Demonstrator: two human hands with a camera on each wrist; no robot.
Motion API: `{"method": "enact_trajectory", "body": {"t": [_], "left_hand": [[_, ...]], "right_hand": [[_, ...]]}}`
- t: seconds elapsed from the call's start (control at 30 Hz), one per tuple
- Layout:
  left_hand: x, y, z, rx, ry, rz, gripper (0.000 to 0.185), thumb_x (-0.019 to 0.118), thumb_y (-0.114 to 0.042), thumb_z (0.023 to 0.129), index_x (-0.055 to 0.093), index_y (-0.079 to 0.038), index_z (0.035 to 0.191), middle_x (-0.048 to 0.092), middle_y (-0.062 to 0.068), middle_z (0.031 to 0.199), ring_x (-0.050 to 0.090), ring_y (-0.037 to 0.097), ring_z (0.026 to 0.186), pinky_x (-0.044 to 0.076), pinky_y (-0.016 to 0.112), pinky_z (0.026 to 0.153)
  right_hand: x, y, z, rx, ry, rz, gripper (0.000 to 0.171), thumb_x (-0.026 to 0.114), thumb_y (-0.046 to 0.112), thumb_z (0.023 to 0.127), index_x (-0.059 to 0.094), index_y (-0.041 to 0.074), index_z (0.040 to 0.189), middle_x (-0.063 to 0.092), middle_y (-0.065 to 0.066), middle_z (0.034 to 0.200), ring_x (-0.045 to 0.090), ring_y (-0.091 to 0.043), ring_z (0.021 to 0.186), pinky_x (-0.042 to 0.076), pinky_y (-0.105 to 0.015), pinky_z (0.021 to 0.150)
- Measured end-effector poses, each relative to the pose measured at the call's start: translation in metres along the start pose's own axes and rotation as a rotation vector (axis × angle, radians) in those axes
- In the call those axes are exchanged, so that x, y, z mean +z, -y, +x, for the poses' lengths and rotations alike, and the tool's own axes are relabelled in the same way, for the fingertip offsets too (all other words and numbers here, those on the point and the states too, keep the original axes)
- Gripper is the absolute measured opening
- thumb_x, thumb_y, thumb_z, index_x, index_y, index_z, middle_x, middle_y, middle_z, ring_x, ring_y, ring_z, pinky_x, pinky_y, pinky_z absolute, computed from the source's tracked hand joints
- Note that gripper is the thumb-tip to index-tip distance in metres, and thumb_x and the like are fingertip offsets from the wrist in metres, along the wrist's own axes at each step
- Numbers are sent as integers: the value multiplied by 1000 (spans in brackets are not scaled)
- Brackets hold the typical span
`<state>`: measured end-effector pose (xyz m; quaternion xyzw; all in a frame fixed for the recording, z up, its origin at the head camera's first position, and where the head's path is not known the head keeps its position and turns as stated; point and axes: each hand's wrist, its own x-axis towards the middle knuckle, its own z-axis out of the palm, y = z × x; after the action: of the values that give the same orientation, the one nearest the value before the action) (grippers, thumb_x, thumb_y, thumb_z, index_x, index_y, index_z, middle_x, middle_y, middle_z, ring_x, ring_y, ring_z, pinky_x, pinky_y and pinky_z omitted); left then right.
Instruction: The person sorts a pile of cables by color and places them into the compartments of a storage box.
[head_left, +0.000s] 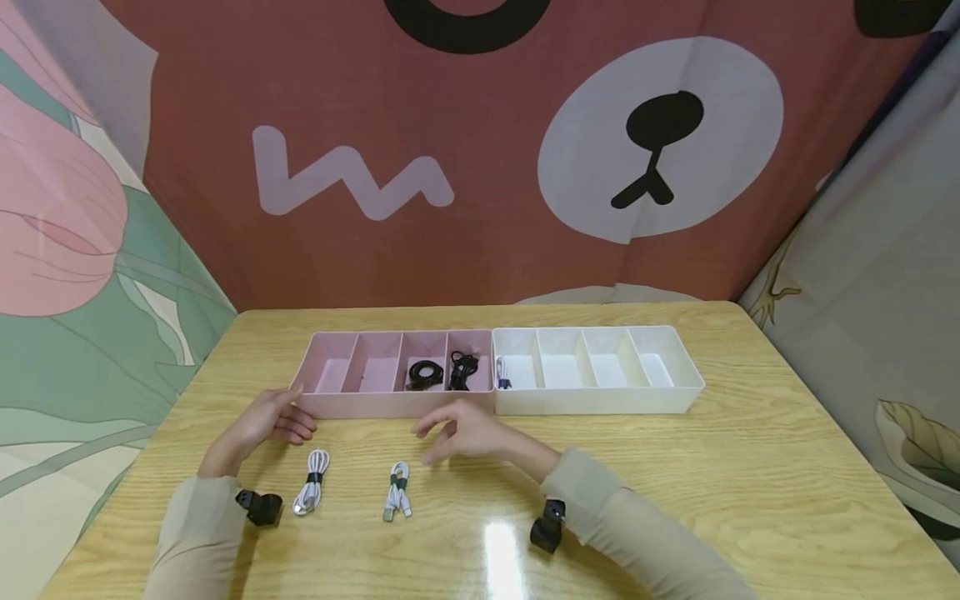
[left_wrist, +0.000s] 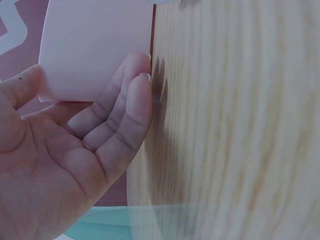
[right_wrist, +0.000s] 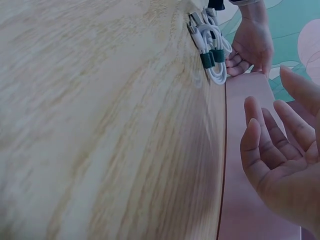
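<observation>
My left hand (head_left: 270, 421) rests against the left front corner of the pink divided box (head_left: 397, 406). In the left wrist view its thumb touches the box edge and the bent fingers lie by the front wall. My right hand (head_left: 468, 432) hovers before the box's right part with loosely bent fingers, nothing in it. On the table are a bundled white cable with a black tie (head_left: 312, 483) and a white USB cable with a green tie (head_left: 397, 492). Inside the pink box, a coiled black cable (head_left: 426, 374) and a bundled black cable (head_left: 463, 369) occupy the two right compartments.
Adjoining the pink box on the right is a white divided box (head_left: 592, 402). A small white cable with a blue plug (head_left: 502, 374) is in its leftmost compartment. Both boxes stand on the wooden table (head_left: 750, 483), before a printed curtain (head_left: 480, 250).
</observation>
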<state>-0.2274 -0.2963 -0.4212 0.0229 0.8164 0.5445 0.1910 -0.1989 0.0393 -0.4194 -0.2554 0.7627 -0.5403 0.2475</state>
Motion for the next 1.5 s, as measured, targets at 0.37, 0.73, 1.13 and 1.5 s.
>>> {"method": "enact_trajectory", "body": {"t": [0.37,0.73,1.13,1.5], "left_hand": [[0,1,-1,9,0,8,59,24,-37,100,38,18,115,64,13,79,64,23,69,54,36,63],[1,1,-1,13,4,0,57,25,-35,100,42,19,110,65,13,79,64,22,69,54,35,63],[0,0,-1,14,2,4,57,25,-36,100,41,18,111,65,13,80,64,22,70,54,35,63],[1,-2,-2,14,0,17,58,25,-36,100,41,18,111,64,14,80,64,23,71,54,36,64]], "right_hand": [[3,-6,8,-28,30,-16,45,75,2,71,60,-2,113,61,-17,95,60,-13,64,52,-36,60],[4,-8,14,-51,44,-42,44,75,1,71,61,-4,111,61,-18,91,57,-8,60,52,-37,57],[9,-9,19,-74,61,-128,44,77,3,69,62,-4,110,60,-8,80,52,-5,57,46,-19,50],[15,-10,27,-53,101,-160,42,78,3,68,64,-1,107,57,2,68,47,-5,55,41,-15,52]]}}
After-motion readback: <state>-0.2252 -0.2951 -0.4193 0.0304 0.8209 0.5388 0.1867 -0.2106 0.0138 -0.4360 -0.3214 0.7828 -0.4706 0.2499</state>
